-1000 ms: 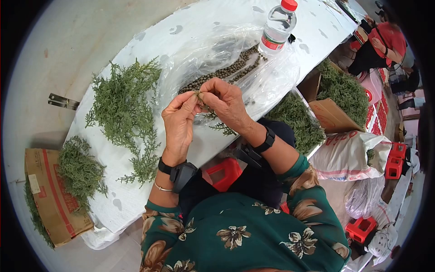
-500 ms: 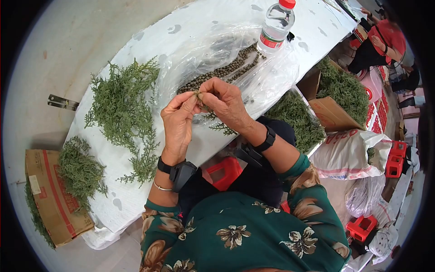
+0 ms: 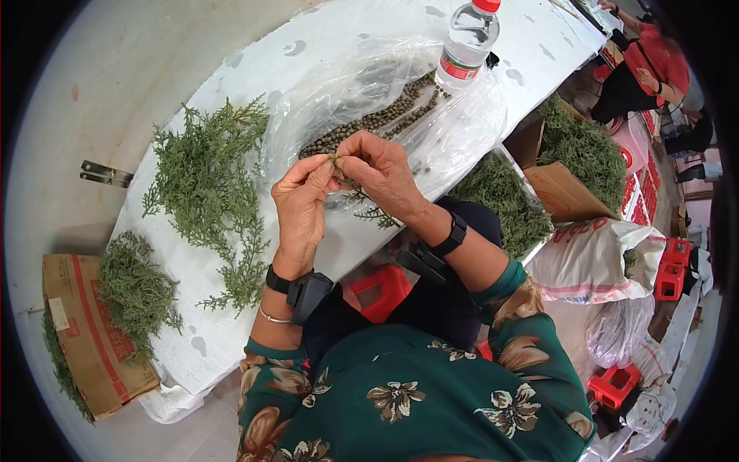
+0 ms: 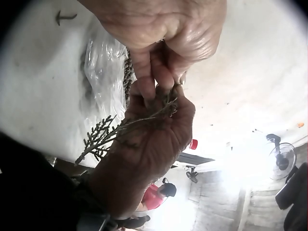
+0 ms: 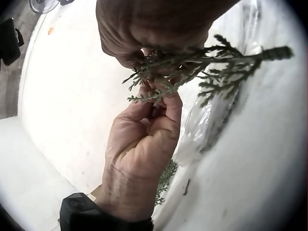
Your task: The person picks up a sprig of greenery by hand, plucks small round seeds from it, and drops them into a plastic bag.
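Over the white table my two hands meet at the fingertips. Thumb and fingers of my left hand (image 3: pixel 300 215) pinch the thin tip of an evergreen sprig (image 3: pixel 376 214); a tiny pale green bit shows there, its kind unclear. My right hand (image 3: pixel 389 181) pinches the same sprig close beside it. In the left wrist view the sprig (image 4: pixel 98 142) lies across the right palm, its cut stem toward the wrist. Its scaly side shoots (image 5: pixel 211 60) stick out past the right hand in the right wrist view. Fingers partly hide the tip.
Behind my hands, small brown beads (image 3: pixel 377 121) lie on a clear plastic bag (image 3: pixel 296 115), beside a water bottle (image 3: pixel 468 38). Evergreen branches (image 3: pixel 204 177) spread at left, near a cardboard box (image 3: pixel 92 331). Boxes of greenery (image 3: pixel 581 154) and a white sack (image 3: pixel 593 262) stand at right.
Both hands keep their pinch at the sprig's tip, almost still. The view has shifted very slightly.
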Tool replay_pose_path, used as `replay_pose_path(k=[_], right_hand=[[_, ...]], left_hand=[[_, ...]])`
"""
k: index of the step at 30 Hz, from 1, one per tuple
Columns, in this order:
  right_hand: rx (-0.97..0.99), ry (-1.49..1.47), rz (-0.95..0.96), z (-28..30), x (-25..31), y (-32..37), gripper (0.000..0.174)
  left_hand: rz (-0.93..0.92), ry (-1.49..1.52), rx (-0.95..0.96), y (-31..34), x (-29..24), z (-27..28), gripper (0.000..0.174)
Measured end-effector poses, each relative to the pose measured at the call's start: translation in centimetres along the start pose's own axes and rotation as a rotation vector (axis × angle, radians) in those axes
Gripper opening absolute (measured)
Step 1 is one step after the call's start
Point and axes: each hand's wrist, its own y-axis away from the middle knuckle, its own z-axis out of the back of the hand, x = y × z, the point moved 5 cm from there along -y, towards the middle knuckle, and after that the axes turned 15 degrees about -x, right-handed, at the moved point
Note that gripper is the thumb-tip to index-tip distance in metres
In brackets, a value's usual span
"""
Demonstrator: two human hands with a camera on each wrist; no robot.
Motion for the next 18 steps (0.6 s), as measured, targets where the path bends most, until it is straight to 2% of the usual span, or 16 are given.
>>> replay_pose_path(k=[8, 18], right_hand=[[-0.026, -0.020, 0.005, 0.20, 0.01, 0.11, 0.005], [0.001, -0.066, -0.042, -0.05, 0.16, -0.29, 0.005]], left_hand=[[-0.064, -0.061, -0.027, -0.10, -0.18, -0.09, 0.014], [-0.041, 0.006, -0.046, -0.19, -0.32, -0.32, 0.014]])
